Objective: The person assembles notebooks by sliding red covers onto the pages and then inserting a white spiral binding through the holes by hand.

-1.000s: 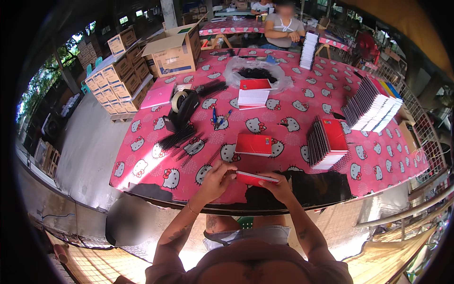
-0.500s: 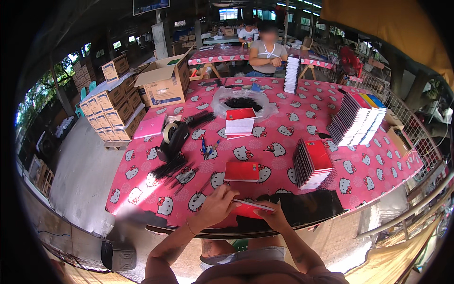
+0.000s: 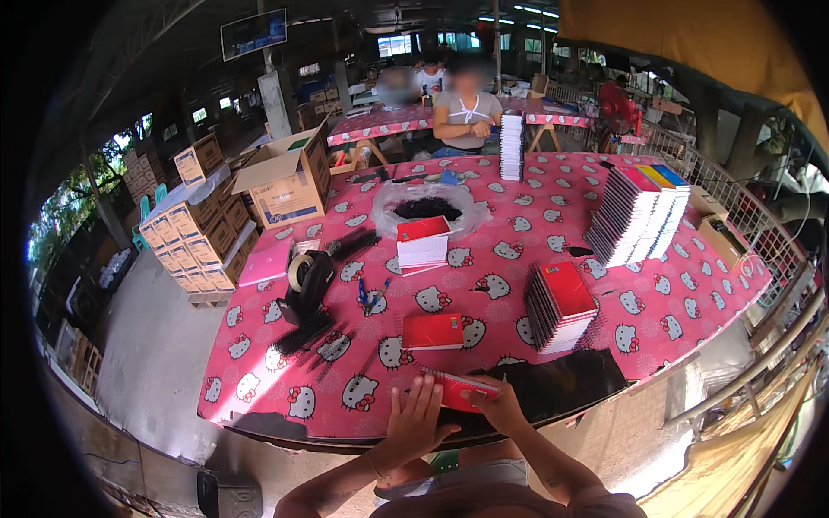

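At the near edge of the table, my right hand grips the right end of a red notebook, which is tilted with its page edges partly showing. My left hand lies against the notebook's left end, fingers stretched out and thumb spread. Just beyond them rests another red notebook, flat on the table. To the right stands a stack of red spiral-bound notebooks. Farther back is a pile of red-covered notebooks. Black binding coils lie loose at the left.
A black tape dispenser, blue pens and a plastic bag of black coils occupy the pink table. Tall notebook stacks stand at the right. Cartons are at the back left; a person sits across.
My left hand has gone from curled fingers at the notebook's edge to flat, stretched fingers beside it. My right hand keeps hold of the notebook. The whole view has shifted slightly.
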Demonstrator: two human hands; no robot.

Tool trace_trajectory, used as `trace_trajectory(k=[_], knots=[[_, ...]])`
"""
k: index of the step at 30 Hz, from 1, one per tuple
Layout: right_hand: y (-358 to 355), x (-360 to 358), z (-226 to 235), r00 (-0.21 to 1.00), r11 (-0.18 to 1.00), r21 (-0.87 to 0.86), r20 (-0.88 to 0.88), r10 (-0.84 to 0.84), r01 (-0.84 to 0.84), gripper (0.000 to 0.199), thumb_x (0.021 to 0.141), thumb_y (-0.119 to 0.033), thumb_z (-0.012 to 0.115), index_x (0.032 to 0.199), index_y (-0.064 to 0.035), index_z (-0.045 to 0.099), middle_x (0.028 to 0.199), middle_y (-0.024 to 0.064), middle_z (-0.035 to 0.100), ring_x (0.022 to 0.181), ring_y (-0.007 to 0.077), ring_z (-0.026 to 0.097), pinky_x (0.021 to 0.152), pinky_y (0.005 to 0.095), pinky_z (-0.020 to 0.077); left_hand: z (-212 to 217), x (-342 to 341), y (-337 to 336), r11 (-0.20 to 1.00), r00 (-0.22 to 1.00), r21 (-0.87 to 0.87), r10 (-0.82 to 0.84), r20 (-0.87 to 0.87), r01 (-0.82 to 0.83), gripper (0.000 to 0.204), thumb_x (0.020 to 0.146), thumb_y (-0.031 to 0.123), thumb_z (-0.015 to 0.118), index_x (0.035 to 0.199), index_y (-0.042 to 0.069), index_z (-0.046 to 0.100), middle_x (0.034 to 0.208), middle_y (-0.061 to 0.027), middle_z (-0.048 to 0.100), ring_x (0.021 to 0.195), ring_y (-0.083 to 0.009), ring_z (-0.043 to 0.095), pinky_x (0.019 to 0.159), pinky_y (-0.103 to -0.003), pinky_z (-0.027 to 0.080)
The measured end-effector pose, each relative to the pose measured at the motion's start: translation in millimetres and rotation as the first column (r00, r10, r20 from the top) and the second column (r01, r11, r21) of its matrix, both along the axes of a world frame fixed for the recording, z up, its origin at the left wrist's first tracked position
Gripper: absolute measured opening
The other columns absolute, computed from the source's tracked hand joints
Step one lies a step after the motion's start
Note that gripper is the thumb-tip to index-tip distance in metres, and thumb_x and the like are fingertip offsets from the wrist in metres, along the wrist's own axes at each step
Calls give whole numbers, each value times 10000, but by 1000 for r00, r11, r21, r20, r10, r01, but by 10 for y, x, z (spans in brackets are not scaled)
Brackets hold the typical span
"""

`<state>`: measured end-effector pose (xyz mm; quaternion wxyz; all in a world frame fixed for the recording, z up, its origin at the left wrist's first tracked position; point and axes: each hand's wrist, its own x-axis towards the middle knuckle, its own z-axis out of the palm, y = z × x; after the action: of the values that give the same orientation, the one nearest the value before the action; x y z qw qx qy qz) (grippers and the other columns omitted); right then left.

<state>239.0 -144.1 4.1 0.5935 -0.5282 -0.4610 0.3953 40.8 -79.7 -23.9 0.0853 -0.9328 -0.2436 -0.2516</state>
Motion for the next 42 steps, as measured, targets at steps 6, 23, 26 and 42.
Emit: trace_trajectory(k=[6, 23, 26, 42], knots=[[7, 59, 85, 997, 998, -46, 60, 42, -39, 325, 919, -148, 714, 1211, -13, 674, 1008, 84, 734, 918, 93, 650, 803, 268, 517, 91, 19, 5, 998, 996, -48, -35, -78, 31, 879, 964, 652, 385, 1430, -93, 392, 1497, -312, 381, 1429, -456, 330, 1138, -679, 137], [179, 20, -267, 977, 995, 59, 199, 73, -86, 307, 891, -95, 709, 1195, -53, 687, 1031, 146, 739, 918, 189, 715, 803, 318, 541, -159, 31, -163, 984, 987, -91, -156, -28, 153, 827, 985, 616, 386, 1411, -92, 419, 1482, -292, 411, 1426, -441, 341, 1121, -702, 168], [216, 8, -365, 959, 988, 84, 263, 106, -132, 328, 880, -82, 720, 1205, -53, 686, 1012, 154, 740, 916, 193, 718, 822, 325, 545, 322, 339, 226, 998, 998, -23, 57, -15, -57, 872, 981, 662, 328, 1431, -82, 401, 1512, -275, 378, 1453, -417, 306, 1132, -699, 134], [243, 90, -516, 938, 986, -2, 310, 157, -165, 361, 867, -105, 715, 1223, -58, 677, 1017, 175, 732, 908, 271, 733, 790, 339, 548, 137, 405, 76, 994, 996, -107, 29, -80, -37, 894, 972, 651, 341, 1481, -83, 325, 1559, -271, 307, 1479, -412, 257, 1141, -686, 98]])
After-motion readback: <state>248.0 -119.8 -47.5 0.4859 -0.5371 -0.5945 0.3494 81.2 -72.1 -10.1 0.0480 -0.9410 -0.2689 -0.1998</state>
